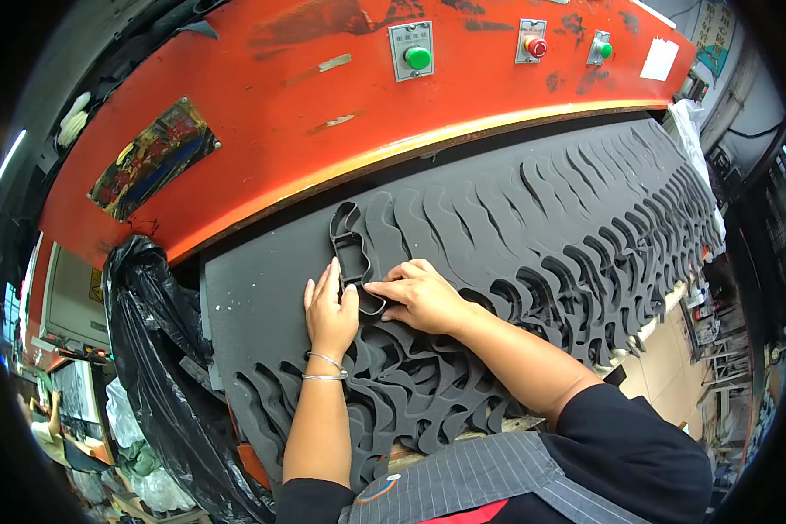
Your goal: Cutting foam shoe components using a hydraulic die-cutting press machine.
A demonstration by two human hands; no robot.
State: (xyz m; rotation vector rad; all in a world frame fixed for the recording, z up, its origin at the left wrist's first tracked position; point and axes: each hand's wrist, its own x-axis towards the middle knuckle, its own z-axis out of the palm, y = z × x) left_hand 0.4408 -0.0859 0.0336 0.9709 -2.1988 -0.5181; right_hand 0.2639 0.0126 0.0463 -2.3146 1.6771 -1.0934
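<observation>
A sole-shaped cutting die (353, 255), a dark metal outline with cross bars inside, stands on a dark grey foam sheet (271, 271). My left hand (330, 313) grips the lower left part of its wall, the fingers along the outside and the thumb near the inner edge. From the right, my right hand (421, 297) holds the die's lower end between thumb and fingers. Curved cut lines run through the sheet to the right of the die. Wavy cut foam pieces (393, 367) lie heaped along the sheet's near edge, below my hands.
Behind the sheet rises the orange press beam (297, 105). It carries a green button (417, 58), a red button (536, 47) and another green button (605, 51). A black plastic bag (157, 349) hangs at the left. Another person (54, 428) works at the far left.
</observation>
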